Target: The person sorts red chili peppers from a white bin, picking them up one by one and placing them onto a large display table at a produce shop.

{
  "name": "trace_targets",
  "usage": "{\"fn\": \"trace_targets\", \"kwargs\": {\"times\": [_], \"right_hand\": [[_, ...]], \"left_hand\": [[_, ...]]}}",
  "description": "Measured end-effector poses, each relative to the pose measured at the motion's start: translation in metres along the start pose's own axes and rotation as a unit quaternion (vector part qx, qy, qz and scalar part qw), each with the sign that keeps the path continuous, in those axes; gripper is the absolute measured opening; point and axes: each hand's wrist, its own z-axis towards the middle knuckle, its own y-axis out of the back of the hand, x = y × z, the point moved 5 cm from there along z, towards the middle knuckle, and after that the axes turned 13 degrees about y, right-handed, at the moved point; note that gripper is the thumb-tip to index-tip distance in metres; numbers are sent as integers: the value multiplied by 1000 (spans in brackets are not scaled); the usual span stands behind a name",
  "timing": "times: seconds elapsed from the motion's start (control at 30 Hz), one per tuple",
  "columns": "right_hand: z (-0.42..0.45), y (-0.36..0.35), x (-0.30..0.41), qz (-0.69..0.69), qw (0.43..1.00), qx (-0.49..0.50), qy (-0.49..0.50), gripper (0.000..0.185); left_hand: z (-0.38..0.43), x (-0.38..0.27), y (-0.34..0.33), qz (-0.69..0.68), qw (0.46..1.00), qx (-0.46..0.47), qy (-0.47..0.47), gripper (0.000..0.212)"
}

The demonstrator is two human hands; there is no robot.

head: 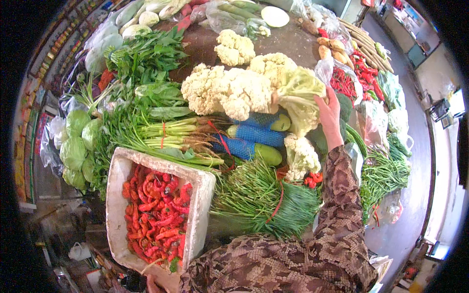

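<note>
My right hand reaches across the stall, its thumb and fingers on the outer edge of the pale green cauliflower leaves. Cauliflower heads lie against these leaves on the left. Nearest me on the left, a white foam box stands tilted, full of red chili peppers. A small skin-coloured part, seemingly my left hand, shows at the box's lower rim; its fingers are hidden. Between box and right arm lies a bundle of green garlic chives tied with a red band.
Squashes in blue foam net lie under the cauliflower, beside banded celery-like stalks. Green cabbages are stacked at the left. Broccoli, bagged red chilies and long beans line the right side. Half a white melon-like vegetable lies at the far edge.
</note>
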Motion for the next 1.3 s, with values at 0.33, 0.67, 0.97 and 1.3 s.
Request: {"fn": "trace_targets", "kwargs": {"times": [0.33,0.67,0.97,1.3], "right_hand": [[2,-6,65,-253,949,101,156,49],[47,-7,8,-300,940,96,128,24],[40,16,-22,-265,960,45,73,20],[46,20,-40,-123,987,82,-60,17]], "left_hand": [[17,4,5,-15,986,158,-50,38],[9,3,2,25,995,100,8,38],[5,1,-1,48,996,70,-14,34],[3,-2,-4,58,998,-16,-17,28]]}}
